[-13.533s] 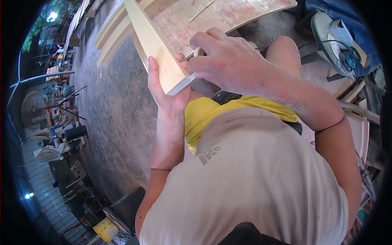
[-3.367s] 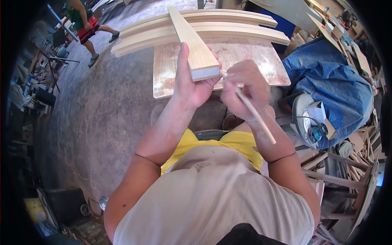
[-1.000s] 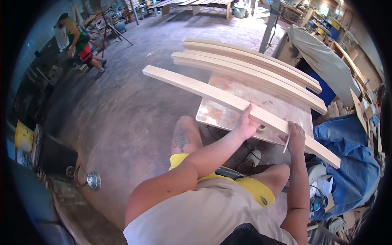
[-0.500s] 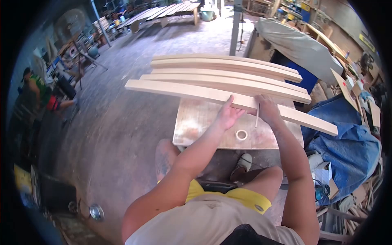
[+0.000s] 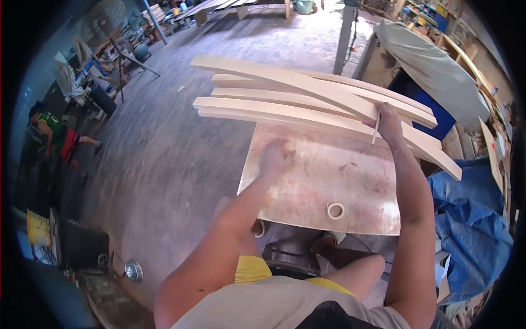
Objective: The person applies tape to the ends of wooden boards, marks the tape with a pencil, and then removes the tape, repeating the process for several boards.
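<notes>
My right hand [image 5: 388, 123] is closed around a long pale wooden bar [image 5: 323, 92], which lies slantwise over several similar bars. A thin stick [image 5: 376, 129] also shows in that hand, pointing down. My left hand [image 5: 278, 156] is blurred above the board [image 5: 329, 164], off the bars, and its fingers cannot be made out. Nearest to it is the front bar [image 5: 274, 114] of the stack. A ring-shaped roll of tape [image 5: 335, 210] lies on the board near its front edge.
A blue tarp [image 5: 471, 230] lies at the right. Behind the bars stand a metal post [image 5: 345, 38] and a grey-covered object [image 5: 433, 66]. A person in a green top [image 5: 50, 129] is at the far left. A round metal object [image 5: 133, 270] is at the lower left.
The held bar has swung its left end away from me, across the other bars. My left hand has let go of it and moved left and nearer. The view has shifted.
</notes>
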Demonstrator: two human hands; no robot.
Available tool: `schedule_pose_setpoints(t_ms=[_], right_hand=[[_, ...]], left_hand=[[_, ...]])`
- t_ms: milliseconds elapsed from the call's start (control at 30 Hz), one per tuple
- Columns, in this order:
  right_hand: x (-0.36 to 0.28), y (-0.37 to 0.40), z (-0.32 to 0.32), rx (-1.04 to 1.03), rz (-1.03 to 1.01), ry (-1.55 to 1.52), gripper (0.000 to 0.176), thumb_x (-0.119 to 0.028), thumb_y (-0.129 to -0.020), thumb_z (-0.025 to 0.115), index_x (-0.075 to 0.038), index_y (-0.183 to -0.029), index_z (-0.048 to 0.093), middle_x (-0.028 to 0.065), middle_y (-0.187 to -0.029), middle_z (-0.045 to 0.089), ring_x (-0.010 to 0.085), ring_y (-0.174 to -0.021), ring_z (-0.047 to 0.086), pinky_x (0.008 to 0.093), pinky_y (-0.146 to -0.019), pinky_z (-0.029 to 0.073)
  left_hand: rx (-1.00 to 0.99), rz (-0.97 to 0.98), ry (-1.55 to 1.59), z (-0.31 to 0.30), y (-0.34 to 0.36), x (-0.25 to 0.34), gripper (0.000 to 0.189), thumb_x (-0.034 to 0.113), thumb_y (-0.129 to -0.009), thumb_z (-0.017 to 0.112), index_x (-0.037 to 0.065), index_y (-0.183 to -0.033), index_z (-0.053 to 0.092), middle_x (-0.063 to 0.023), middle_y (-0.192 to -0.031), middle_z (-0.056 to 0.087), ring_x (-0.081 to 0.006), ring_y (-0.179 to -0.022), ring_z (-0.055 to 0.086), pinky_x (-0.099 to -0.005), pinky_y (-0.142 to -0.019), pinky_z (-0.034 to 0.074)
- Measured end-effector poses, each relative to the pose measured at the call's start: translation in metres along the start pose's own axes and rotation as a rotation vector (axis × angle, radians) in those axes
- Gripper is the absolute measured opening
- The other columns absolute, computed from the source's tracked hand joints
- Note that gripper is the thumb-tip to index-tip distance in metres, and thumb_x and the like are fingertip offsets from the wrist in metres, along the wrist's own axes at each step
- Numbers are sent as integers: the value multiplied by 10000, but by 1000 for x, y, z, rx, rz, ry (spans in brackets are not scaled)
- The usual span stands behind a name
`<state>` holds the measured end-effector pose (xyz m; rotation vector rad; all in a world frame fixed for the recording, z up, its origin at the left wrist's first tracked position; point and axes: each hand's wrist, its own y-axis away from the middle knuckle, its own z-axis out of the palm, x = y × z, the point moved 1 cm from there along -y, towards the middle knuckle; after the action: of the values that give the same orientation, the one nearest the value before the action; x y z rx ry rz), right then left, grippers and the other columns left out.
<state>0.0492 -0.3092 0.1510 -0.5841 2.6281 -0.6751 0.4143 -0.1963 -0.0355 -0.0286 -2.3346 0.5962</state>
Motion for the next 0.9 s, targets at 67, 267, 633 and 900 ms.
schedule_pose_setpoints(t_ms=[67, 267, 633, 900], right_hand=[[13, -18, 12, -22, -22, -7, 626, -340, -661, 875, -43, -1151, 621, 142, -1070, 627, 368, -1042, 609, 468, -870, 503], [46, -44, 50, -104, -55, -22, 632, -327, -665, 875, -24, -1159, 623, 141, -1077, 622, 359, -1044, 601, 457, -891, 501], [74, -45, 96, -228, 3, -82, 630, -324, -676, 880, -40, -1182, 636, 161, -1183, 627, 369, -1120, 598, 447, -952, 489], [75, -53, 101, -288, 47, -101, 640, -293, -650, 899, -20, -1171, 645, 174, -1168, 649, 377, -1114, 605, 442, -962, 489]], left_hand=[[-41, 164, -207, -5, -2, 16, 461, 350, -858, 698, 49, -1198, 618, -178, -1250, 605, -359, -1219, 518, -474, -1072, 379], [-122, 107, -179, -12, -4, 22, 466, 415, -896, 643, 43, -1176, 628, -160, -1330, 570, -335, -1286, 476, -479, -1119, 321], [-159, 66, -197, -15, -4, 29, 417, 407, -921, 617, 47, -1132, 631, -157, -1350, 541, -331, -1320, 440, -491, -1129, 298], [-187, 45, -188, -18, -4, 31, 423, 401, -924, 632, 67, -1183, 626, -158, -1384, 527, -358, -1339, 423, -481, -1130, 312]])
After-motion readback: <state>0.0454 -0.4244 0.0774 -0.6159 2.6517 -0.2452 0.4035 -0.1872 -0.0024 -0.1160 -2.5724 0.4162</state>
